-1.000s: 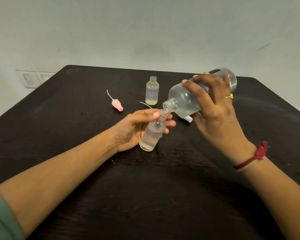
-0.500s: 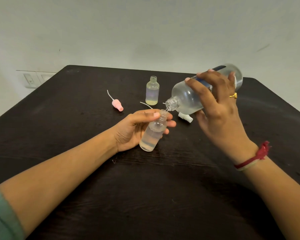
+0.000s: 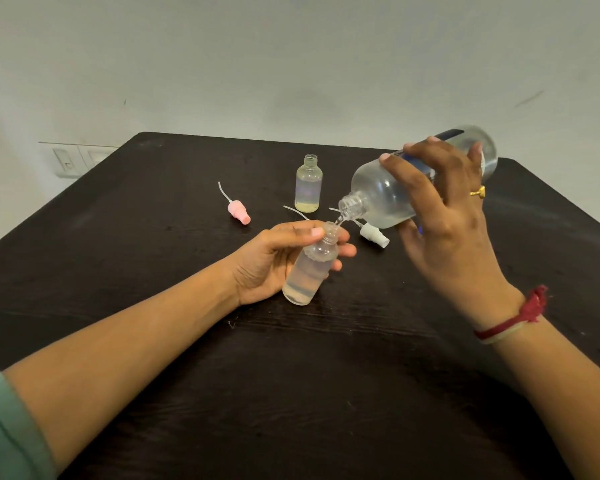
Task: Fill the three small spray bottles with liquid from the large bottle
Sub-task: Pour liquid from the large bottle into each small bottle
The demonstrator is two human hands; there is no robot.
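large bottle (image 3: pixel 378 195) is held mid-body in right hand (image 3: pixel 444 216); small bottle (image 3: pixel 310 268), likely light and slick, is pinched near shoulder by left hand (image 3: pixel 274 261).

Black counter (image 3: pixel 153 271); pink spray cap (image 3: pixel 239 212), white spray cap (image 3: pixel 373 233); yellowish liquid in the far small bottle (image 3: pixel 308 183); red wrist thread (image 3: pixel 513 320)

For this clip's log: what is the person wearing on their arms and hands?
The left hand wears no visible jewellery; a sage-green fabric sleeve ends above the left forearm. The right hand has a gold ring on one finger, and a red thread wristband with a frayed knot and a pale strand circles its wrist. No right sleeve shows.
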